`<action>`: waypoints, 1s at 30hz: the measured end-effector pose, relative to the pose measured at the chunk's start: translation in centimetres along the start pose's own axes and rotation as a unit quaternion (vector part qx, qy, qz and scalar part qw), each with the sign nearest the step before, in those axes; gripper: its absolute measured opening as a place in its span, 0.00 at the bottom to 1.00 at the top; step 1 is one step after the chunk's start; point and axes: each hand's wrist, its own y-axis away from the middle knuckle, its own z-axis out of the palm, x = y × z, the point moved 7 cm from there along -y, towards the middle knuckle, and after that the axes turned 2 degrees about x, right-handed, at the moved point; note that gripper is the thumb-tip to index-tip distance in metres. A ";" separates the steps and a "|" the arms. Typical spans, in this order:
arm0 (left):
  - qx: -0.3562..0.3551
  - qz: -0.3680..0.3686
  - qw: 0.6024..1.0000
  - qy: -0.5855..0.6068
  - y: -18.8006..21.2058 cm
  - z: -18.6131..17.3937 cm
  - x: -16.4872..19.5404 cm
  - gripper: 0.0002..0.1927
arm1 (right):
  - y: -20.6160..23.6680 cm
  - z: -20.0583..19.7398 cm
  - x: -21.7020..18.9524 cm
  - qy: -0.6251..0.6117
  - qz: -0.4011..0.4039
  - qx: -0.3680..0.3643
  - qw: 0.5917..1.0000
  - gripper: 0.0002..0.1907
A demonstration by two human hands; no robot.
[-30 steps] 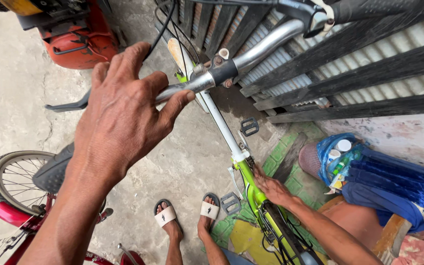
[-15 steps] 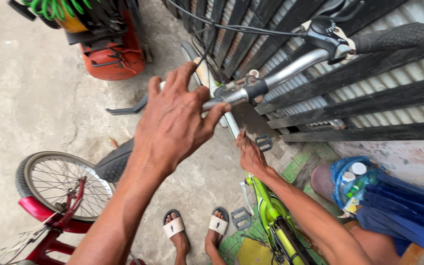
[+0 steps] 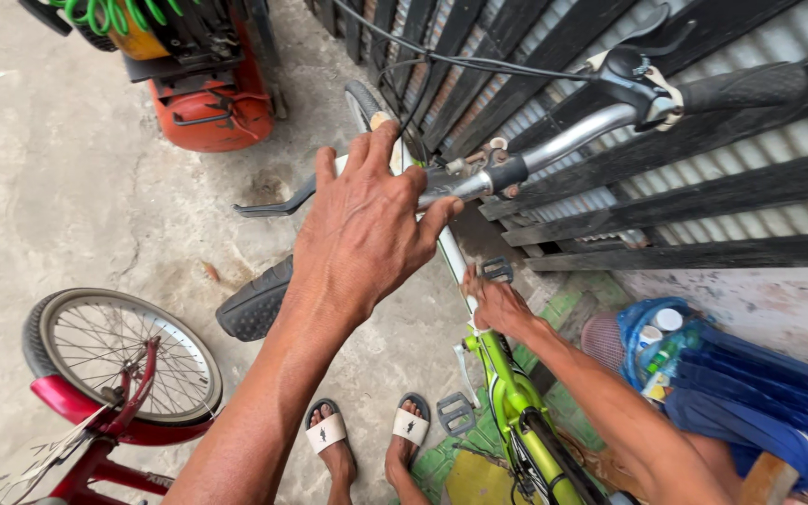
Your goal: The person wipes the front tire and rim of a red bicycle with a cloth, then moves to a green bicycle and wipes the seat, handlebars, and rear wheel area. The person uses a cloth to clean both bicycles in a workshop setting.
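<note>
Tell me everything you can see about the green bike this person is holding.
The green bike has a bright lime frame of painted metal, running from bottom centre up toward a white stem. Its silver handlebar angles up right to a black grip with a brake lever, cables looping off. The left hand rests over the handlebar's middle; the right hand touches the frame lower down. A black pedal shows near the sandalled feet.

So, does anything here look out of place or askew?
Yes. The green bicycle frame is tipped steeply against the dark fence, the left hand on its silver handlebar, the right hand gripping the frame. The black front tyre points sideways.
</note>
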 end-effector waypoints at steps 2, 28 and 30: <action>-0.031 -0.016 0.999 -0.008 -0.1 0.5 -0.3 0.23 | 1.5 0.8 1.9 -0.033 -0.007 -0.042 0.999 0.18; 0.085 0.200 0.966 -0.140 5.2 4.2 10.4 0.23 | 39.5 -9.5 -2.2 -0.103 0.026 0.380 0.919 0.26; -0.025 0.203 0.970 0.130 8.5 9.1 15.8 0.18 | 39.5 -9.6 -3.0 -0.108 -0.009 0.399 0.910 0.30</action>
